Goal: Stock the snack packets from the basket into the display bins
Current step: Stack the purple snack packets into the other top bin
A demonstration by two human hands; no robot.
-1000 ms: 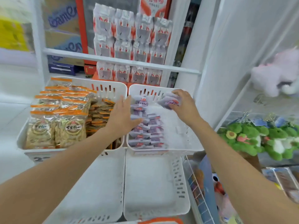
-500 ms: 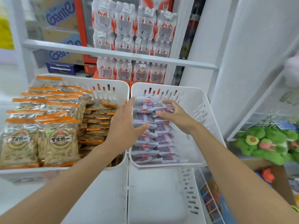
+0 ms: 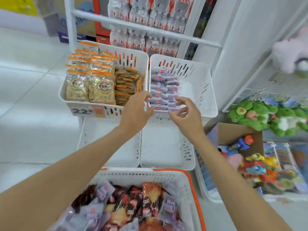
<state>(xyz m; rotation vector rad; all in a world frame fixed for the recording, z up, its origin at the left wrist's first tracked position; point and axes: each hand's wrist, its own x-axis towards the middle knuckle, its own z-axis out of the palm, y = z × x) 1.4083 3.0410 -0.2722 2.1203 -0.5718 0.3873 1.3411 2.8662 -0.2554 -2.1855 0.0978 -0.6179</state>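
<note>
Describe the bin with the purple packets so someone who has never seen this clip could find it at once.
Find the shelf of red-and-white packs at the top; right below it sit two white slotted bins side by side. Take the right bin, just beyond the left hand and right hand. It alone holds small purple packets, while its left neighbour holds orange-topped bags.

Left hand (image 3: 135,112) and right hand (image 3: 186,115) outstretched, fingers relaxed.

There are four white display bins (image 3: 200,77), two above and two below. One basket (image 3: 146,175) is there, and two hands: left hand (image 3: 135,112), right hand (image 3: 189,115).
</note>
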